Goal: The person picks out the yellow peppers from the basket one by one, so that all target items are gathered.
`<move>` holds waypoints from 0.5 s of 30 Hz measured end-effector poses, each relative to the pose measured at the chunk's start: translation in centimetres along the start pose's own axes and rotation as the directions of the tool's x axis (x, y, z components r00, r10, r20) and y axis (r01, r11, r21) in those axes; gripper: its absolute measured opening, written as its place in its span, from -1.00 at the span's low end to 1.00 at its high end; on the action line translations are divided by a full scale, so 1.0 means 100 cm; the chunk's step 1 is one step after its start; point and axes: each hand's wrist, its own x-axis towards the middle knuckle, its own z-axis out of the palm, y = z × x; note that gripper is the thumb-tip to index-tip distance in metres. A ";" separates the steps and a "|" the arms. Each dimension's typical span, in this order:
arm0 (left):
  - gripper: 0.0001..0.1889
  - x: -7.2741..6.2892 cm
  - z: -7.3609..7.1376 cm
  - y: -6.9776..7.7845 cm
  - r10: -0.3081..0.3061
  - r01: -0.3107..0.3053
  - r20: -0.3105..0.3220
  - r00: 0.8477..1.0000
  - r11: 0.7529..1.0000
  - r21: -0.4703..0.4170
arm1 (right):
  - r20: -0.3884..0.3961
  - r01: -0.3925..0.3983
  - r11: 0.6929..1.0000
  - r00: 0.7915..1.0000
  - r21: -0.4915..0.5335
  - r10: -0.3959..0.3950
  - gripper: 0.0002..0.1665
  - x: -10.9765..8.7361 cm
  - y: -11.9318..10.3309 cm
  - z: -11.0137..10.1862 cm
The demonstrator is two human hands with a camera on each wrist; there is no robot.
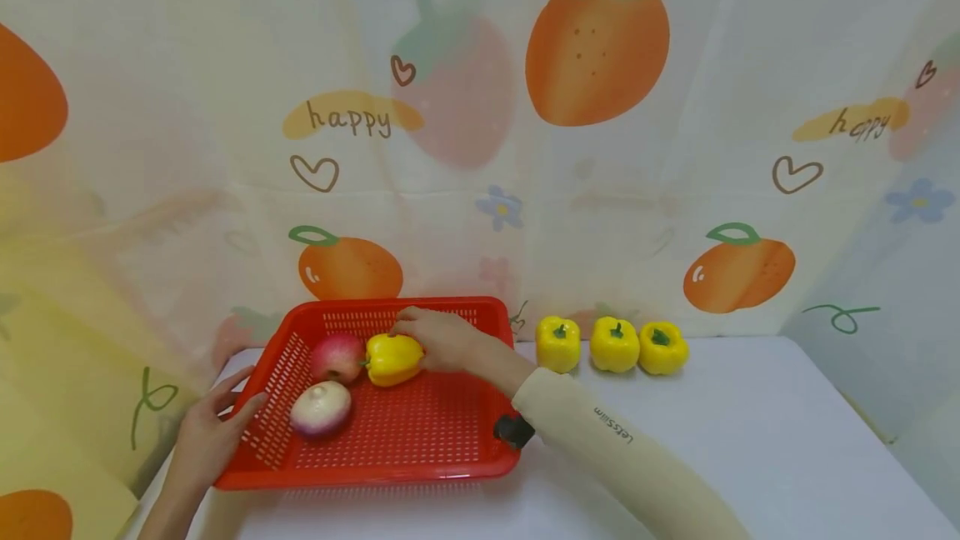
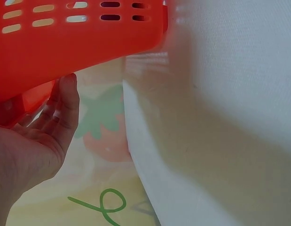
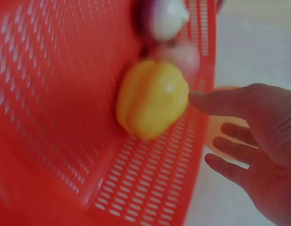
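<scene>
In the head view, a red plastic basket (image 1: pixel 405 469) stands on the table, with my left hand (image 1: pixel 206 432) gripping its left rim between thumb and fingers. Inside it lies a yellow bell pepper (image 1: pixel 393 359) on its side, against a pinkish-red apple (image 1: pixel 339 357). A white and purple onion (image 1: pixel 321 408) sits in front of the apple. My right hand (image 1: pixel 438 338) reaches over the pepper. Its fingers are spread in the right wrist view, where one fingertip meets the edge of the pepper (image 3: pixel 152 101) and no grip shows.
Three more yellow bell peppers stand in a row at the back right of the white table (image 1: pixel 712 448): one (image 1: pixel 558 346) near the basket, another (image 1: pixel 615 346) in the middle, the last (image 1: pixel 663 348) rightmost. A fruit-printed cloth (image 1: pixel 465 215) hangs directly behind.
</scene>
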 end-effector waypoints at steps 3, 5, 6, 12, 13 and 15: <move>-0.41 0.000 0.000 0.000 -0.007 0.007 -0.002 1.000 1.000 -0.008 | 0.004 -0.004 1.000 1.000 -0.005 0.004 -0.39 0.008 -0.008 0.009; -0.40 0.001 0.000 0.000 -0.010 0.010 -0.002 1.000 1.000 -0.008 | 0.002 0.001 1.000 1.000 -0.022 -0.001 -0.40 0.014 -0.013 0.013; -0.40 0.001 -0.001 -0.001 -0.012 0.012 -0.002 1.000 1.000 -0.008 | 0.002 0.003 1.000 1.000 -0.022 -0.003 -0.39 0.016 -0.015 0.015; -0.40 0.001 0.000 -0.001 -0.010 0.010 0.002 1.000 1.000 -0.017 | -0.004 0.003 1.000 1.000 0.012 -0.003 -0.40 0.036 -0.024 0.027; -0.40 0.001 0.000 -0.002 -0.010 0.010 0.003 1.000 1.000 -0.017 | -0.007 0.005 1.000 1.000 -0.002 -0.005 -0.41 0.040 -0.025 0.029; -0.40 0.001 -0.001 -0.002 -0.007 0.007 -0.002 1.000 1.000 -0.008 | -0.015 0.009 0.998 1.000 -0.056 -0.010 -0.41 0.047 -0.027 0.035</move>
